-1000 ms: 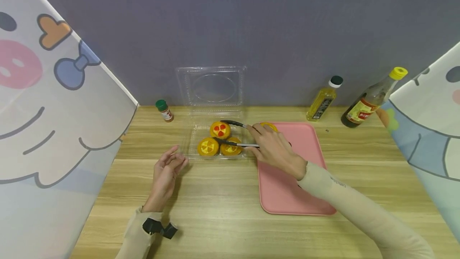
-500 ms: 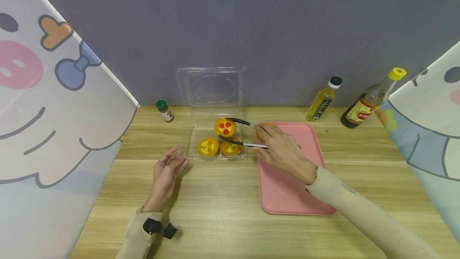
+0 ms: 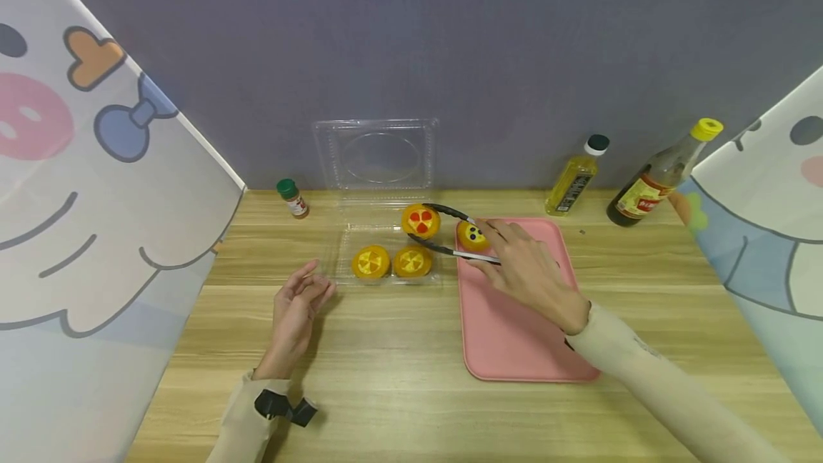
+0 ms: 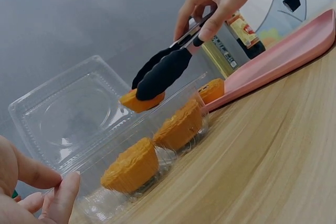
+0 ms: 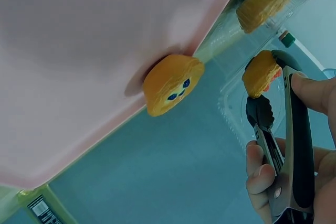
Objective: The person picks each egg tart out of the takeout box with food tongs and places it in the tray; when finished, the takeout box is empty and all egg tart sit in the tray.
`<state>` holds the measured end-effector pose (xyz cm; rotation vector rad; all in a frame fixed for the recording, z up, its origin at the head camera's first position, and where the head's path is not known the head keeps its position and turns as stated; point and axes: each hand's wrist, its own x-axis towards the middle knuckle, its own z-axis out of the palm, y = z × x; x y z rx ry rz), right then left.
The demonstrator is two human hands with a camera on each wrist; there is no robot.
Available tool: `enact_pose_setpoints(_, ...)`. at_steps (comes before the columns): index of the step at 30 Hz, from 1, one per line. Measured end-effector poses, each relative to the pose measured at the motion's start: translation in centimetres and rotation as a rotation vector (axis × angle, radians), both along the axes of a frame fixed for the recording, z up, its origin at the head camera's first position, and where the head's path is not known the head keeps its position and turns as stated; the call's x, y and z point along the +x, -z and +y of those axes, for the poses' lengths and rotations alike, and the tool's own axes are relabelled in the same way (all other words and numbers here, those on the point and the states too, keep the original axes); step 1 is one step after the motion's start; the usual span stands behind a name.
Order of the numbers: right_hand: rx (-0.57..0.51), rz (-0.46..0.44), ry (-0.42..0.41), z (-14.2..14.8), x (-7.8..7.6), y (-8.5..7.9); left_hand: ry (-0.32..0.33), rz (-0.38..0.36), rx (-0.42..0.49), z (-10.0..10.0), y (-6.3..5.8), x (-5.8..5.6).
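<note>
My right hand [image 3: 530, 274] grips black-tipped tongs [image 4: 165, 72]. Between the tongs' tips is an egg tart with red topping [image 3: 421, 221], raised above the back right of a clear plastic box [image 3: 360, 232]. Two yellow-topped egg tarts, a left one [image 3: 371, 262] and a right one [image 3: 413, 261], sit in the box's front half. My left hand [image 3: 297, 309] pinches the box's left rim with thumb and finger, as the left wrist view shows. An egg tart with dark blue dots [image 5: 173, 84] rests at the back left corner of a pink tray [image 3: 514, 334].
The box's hinged lid [image 3: 384, 157] stands up at the back. A small green-capped spice jar [image 3: 293, 198] is to its left. Behind the tray stand an oil bottle [image 3: 574, 181] and a dark sauce bottle [image 3: 649, 188]. A grey wall closes off the wooden table's far side.
My right hand has moved right with the tongs, lifting the red-topped tart up and rightward from above the other tarts. The blue-dotted tart now shows more. My left hand stays put.
</note>
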<state>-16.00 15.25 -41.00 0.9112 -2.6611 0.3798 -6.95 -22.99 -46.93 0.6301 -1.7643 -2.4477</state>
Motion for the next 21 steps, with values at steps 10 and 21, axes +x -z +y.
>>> enact_pose_setpoints(10, -0.016, 0.060, 0.020, 1.9, 0.3, 0.1, 0.006, -0.002, 0.007, 0.1, -0.1, -0.1)
enact_pose_setpoints(21, 0.023, 0.030, 0.070, 3.4, 0.8, -0.3, 0.002, -0.002, 0.018, 0.0, -0.2, 0.0)
